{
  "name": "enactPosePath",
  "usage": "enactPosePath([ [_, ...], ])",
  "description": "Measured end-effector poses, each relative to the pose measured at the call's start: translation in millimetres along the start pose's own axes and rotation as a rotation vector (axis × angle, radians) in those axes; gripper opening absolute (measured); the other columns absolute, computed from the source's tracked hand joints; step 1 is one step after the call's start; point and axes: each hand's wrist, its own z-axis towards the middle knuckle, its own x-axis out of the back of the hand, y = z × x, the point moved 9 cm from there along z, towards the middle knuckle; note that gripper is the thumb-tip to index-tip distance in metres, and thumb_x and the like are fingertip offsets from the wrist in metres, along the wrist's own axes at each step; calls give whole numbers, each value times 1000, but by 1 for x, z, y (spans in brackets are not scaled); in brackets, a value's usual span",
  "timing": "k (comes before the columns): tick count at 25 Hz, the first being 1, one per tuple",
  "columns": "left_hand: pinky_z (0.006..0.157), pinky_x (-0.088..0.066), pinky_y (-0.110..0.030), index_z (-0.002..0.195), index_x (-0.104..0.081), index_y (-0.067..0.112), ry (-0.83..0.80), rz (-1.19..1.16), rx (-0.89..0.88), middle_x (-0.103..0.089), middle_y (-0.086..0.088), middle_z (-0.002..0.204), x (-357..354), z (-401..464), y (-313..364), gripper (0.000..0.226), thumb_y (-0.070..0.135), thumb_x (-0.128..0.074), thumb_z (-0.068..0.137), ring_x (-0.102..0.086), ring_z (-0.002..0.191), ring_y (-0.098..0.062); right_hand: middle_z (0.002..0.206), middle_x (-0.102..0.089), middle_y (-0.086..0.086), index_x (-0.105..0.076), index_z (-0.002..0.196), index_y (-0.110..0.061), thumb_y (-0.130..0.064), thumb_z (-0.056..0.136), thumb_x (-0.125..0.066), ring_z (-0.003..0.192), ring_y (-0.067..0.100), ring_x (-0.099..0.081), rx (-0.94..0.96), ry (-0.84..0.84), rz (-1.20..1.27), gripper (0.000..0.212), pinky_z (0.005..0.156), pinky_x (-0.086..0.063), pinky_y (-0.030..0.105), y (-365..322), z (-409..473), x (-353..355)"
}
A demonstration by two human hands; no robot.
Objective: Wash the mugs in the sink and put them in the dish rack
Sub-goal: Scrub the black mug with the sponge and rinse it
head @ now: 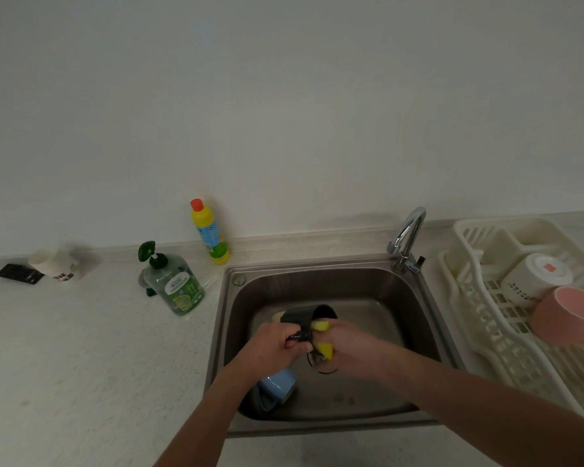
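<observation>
Over the steel sink point(429, 318) my left hand point(273, 345) grips the handle of a black mug point(304, 316) that lies tilted with its mouth to the right. My right hand point(354, 345) grips a yellow sponge point(324, 337) and presses it against the mug's rim and side. A light blue mug point(279, 387) lies on its side at the sink's bottom left, partly hidden by my left forearm. In the white dish rack point(486, 318) on the right rest a white mug point(533, 278) and a pink mug point(570, 315), both bottom-up.
A chrome tap point(407, 237) stands at the sink's back right corner. A green soap pump bottle point(172, 284) and a yellow bottle with an orange cap point(209, 230) stand left of the sink. Far left on the counter are a white mug point(56, 264) and a black packet point(19, 274).
</observation>
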Motion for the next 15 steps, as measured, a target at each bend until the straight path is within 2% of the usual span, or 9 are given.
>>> enactPosePath([
  [1, 59, -36, -19, 60, -40, 29, -9, -4, 15, -43, 10, 58, -2, 0, -2, 41, 32, -70, 89, -43, 54, -2, 105, -68, 6, -66, 105, -11, -10, 95, -60, 101, 17, -62, 46, -48, -45, 12, 100, -49, 46, -2, -6, -1],
  [4, 60, -39, -15, 68, -51, 16, -66, -32, 55, -46, 11, 60, -8, 0, -6, 32, 31, -70, 89, -45, 56, 0, 104, -73, 6, -73, 100, -18, -10, 78, -74, 107, 21, -67, 546, 171, -1302, 23, 99, -46, 63, -15, -11, 3],
  [5, 62, -40, -15, 72, -54, 13, -84, -38, 62, -48, 11, 62, -9, -1, -5, 29, 30, -69, 90, -46, 57, 1, 116, -70, 6, -72, 108, -18, -11, 79, -72, 118, 21, -62, 579, 117, -1509, 29, 103, -36, 71, -8, -10, -1],
  [7, 65, -45, -20, 75, -57, 13, -83, -63, 71, -53, 6, 67, -8, -1, -3, 25, 30, -69, 89, -50, 61, -1, 134, -59, 12, -62, 125, -8, -7, 94, -52, 129, 28, -52, 329, -25, -1242, 32, 114, -32, 53, 3, 0, -1],
  [9, 68, -49, -28, 73, -56, 19, -63, -80, 77, -56, 3, 70, -7, 0, -2, 24, 30, -69, 90, -53, 65, -6, 118, -64, 17, -63, 114, -2, -5, 96, -49, 108, 29, -61, -49, 0, -390, 23, 88, -46, 25, 14, 9, 6],
  [11, 66, -47, -27, 67, -52, 28, -43, -76, 66, -53, 9, 65, -5, -1, 1, 29, 31, -69, 91, -51, 62, -3, 101, -66, 15, -65, 107, -5, -4, 96, -54, 92, 22, -60, -205, 155, 352, 16, 79, -48, 30, 17, 4, 4],
  [12, 64, -44, -25, 65, -49, 32, -34, -62, 62, -50, 10, 63, -3, -2, 2, 33, 31, -69, 91, -48, 60, -1, 99, -65, 12, -65, 108, -4, -2, 96, -53, 91, 20, -58, -187, 143, 387, 18, 78, -47, 31, 14, 1, 4],
  [13, 63, -43, -25, 63, -47, 33, -36, -54, 70, -49, 10, 62, 0, -3, 2, 35, 30, -69, 90, -47, 59, -1, 104, -65, 11, -65, 114, -3, -1, 96, -52, 95, 18, -58, -79, 57, 147, 23, 81, -47, 29, 10, -1, 6],
  [15, 67, -49, -30, 64, -48, 30, -55, -56, 98, -55, 3, 67, 0, -6, -1, 34, 31, -70, 89, -54, 64, -8, 133, -58, 9, -59, 131, -11, -3, 96, -49, 121, 20, -54, 161, -107, -839, 37, 107, -40, 41, 12, -4, 2],
])
